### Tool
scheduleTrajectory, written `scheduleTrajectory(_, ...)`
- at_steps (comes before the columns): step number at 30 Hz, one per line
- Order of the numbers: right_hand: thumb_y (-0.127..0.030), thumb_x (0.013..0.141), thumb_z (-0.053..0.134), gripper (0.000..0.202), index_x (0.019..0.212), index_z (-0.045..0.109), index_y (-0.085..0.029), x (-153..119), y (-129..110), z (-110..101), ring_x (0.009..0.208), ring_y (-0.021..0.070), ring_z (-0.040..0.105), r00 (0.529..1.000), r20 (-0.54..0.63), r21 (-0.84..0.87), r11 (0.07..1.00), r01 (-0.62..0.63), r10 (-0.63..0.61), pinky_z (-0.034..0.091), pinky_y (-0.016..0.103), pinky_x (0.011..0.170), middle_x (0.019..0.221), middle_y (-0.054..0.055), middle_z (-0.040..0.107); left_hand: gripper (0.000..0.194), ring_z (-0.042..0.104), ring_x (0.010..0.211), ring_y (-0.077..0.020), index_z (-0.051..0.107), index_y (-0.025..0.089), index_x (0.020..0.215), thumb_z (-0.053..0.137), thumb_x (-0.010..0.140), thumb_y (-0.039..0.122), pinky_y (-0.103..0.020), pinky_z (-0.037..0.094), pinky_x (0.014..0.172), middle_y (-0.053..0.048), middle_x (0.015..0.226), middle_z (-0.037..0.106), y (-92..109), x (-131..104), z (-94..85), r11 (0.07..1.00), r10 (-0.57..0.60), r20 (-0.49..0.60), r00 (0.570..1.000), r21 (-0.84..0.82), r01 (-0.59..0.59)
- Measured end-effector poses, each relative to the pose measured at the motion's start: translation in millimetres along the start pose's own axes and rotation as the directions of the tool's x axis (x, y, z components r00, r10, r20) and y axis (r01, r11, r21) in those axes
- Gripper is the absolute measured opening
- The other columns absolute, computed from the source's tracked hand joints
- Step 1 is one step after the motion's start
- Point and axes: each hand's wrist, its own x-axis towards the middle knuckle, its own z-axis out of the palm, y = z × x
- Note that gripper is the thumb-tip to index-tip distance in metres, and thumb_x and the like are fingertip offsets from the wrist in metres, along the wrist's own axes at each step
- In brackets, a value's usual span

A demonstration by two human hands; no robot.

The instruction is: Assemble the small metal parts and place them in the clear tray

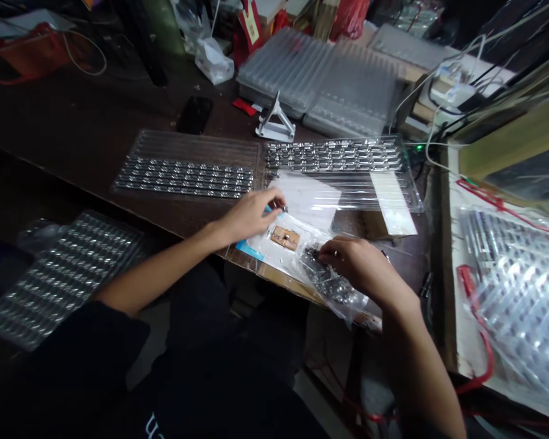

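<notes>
My left hand [252, 213] rests on a white sheet [308, 201] at the desk's front edge, its fingertips pinched on a small metal part [284, 208]. My right hand [359, 263] reaches into a clear plastic bag [333, 286] full of small metal parts, fingers closed among them. Between the hands lies a small brown wooden block [284, 238] with a metal piece on top. Beyond the hands sit two clear trays of metal parts, one on the left [183, 177] and one on the right [333, 155].
A black phone [194, 114] and a white stand [276, 125] lie farther back, with stacked clear trays [320, 82] behind. More filled trays sit at lower left [59, 274] and in a bag at right [516, 292]. Cables [439, 116] run at right.
</notes>
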Motion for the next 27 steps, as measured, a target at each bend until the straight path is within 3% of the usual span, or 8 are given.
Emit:
scheduleTrajectory(3, -0.024, 0.089, 0.062, 0.013, 0.087, 0.075, -0.023, 4, 2, -5, 0.075, 0.0173, 0.068, 1.000, -0.005, 0.043, 0.999, 0.016, -0.016, 0.042, 0.026, 0.067, 0.084, 0.002, 0.075, 0.011, 0.065, 0.092, -0.0174, 0.065, 0.018, 0.097, 0.057, 0.090, 0.016, -0.030, 0.051, 0.085, -0.005, 0.098, 0.070, 7, -30, 21.6, 0.993, 0.046, 0.001, 0.999, -0.108, -0.046)
scheduleTrajectory(6, -0.021, 0.090, 0.058, 0.016, 0.090, 0.075, -0.020, 10, -4, -15, 0.076, 0.0174, 0.069, 0.994, -0.104, 0.114, 0.992, 0.045, -0.034, 0.044, 0.025, 0.067, 0.086, 0.004, 0.076, 0.010, 0.066, 0.094, -0.0180, 0.067, 0.018, 0.097, 0.057, 0.092, 0.018, -0.032, 0.050, 0.086, -0.005, 0.098, 0.071, 2, -39, 33.5, 0.984, 0.061, -0.027, 0.998, -0.164, -0.065)
scheduleTrajectory(10, -0.019, 0.092, 0.053, 0.023, 0.102, 0.073, -0.018, 22, -17, -18, 0.080, 0.0179, 0.070, 0.960, -0.280, 0.208, 0.976, 0.067, -0.006, 0.047, 0.026, 0.071, 0.094, 0.006, 0.077, 0.010, 0.067, 0.093, -0.0182, 0.070, 0.020, 0.096, 0.062, 0.092, 0.021, -0.033, 0.050, 0.085, -0.005, 0.097, 0.074, -4, -37, 34.8, 0.978, 0.097, -0.019, 0.995, -0.184, -0.098)
scheduleTrajectory(14, -0.024, 0.092, 0.055, 0.021, 0.098, 0.074, -0.017, 33, -20, 0, 0.080, 0.0188, 0.069, 0.930, -0.365, 0.231, 0.966, 0.118, -0.026, 0.049, 0.027, 0.073, 0.091, 0.007, 0.075, 0.011, 0.067, 0.093, -0.0192, 0.072, 0.022, 0.097, 0.064, 0.090, 0.024, -0.034, 0.049, 0.084, -0.005, 0.097, 0.075, -4, -39, 35.2, 0.987, 0.104, -0.015, 0.994, -0.121, -0.105)
scheduleTrajectory(19, -0.015, 0.090, 0.054, 0.024, 0.096, 0.077, -0.018, 39, -20, 20, 0.081, 0.0181, 0.067, 0.944, -0.325, 0.248, 0.958, 0.147, -0.061, 0.049, 0.028, 0.074, 0.094, 0.009, 0.073, 0.012, 0.067, 0.089, -0.0188, 0.073, 0.021, 0.096, 0.063, 0.091, 0.024, -0.033, 0.050, 0.082, -0.005, 0.094, 0.075, -3, -43, 37.8, 0.993, 0.093, -0.078, 0.993, -0.069, -0.098)
scheduleTrajectory(27, -0.015, 0.089, 0.055, 0.023, 0.097, 0.077, -0.018, 41, -23, 22, 0.081, 0.0178, 0.068, 0.959, -0.280, 0.240, 0.965, 0.111, -0.040, 0.048, 0.026, 0.073, 0.094, 0.008, 0.075, 0.012, 0.068, 0.091, -0.0191, 0.074, 0.021, 0.098, 0.065, 0.090, 0.023, -0.034, 0.050, 0.084, -0.004, 0.095, 0.076, -3, -41, 38.0, 0.986, 0.144, -0.070, 0.987, -0.077, -0.149)
